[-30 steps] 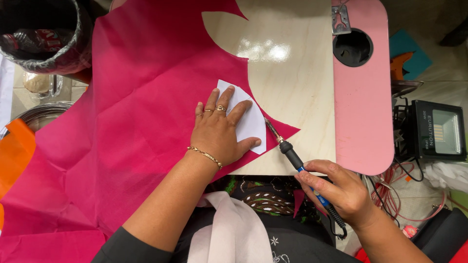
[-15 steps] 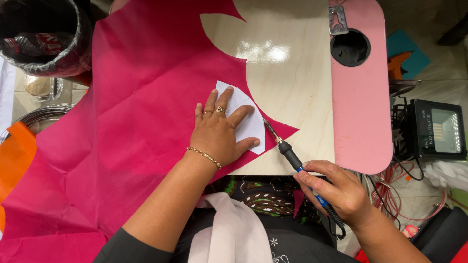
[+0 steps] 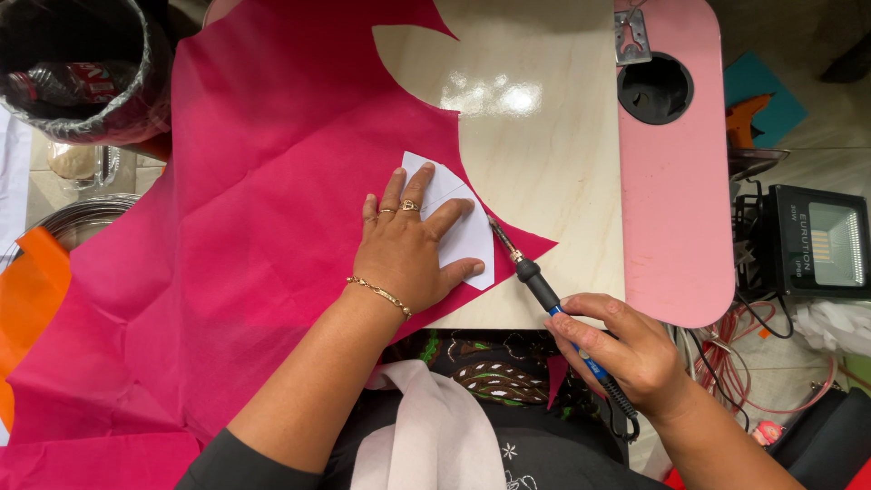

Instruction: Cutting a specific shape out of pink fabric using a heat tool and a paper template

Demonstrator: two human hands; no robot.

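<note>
A large pink fabric sheet [image 3: 245, 227] covers the left and middle of a pale wooden table [image 3: 544, 154]. My left hand [image 3: 408, 249] lies flat, fingers spread, pressing a white paper template [image 3: 467, 231] onto the fabric. My right hand [image 3: 626, 349] grips a blue-and-black heated cutting pen [image 3: 535, 283] like a pencil. Its metal tip [image 3: 496, 227] touches the fabric right at the template's right edge. A cord runs from the pen down past my wrist.
The table's right side is a pink panel [image 3: 676, 227] with a round black hole [image 3: 655, 88]. A black bin [image 3: 77, 68] stands at top left, orange cloth [image 3: 27, 299] at the left edge. A black flood lamp [image 3: 821, 243] and tangled cables [image 3: 726, 354] sit at right.
The pen tip has slid slightly up along the template's right edge. My left hand keeps pressing the template in the same spot.
</note>
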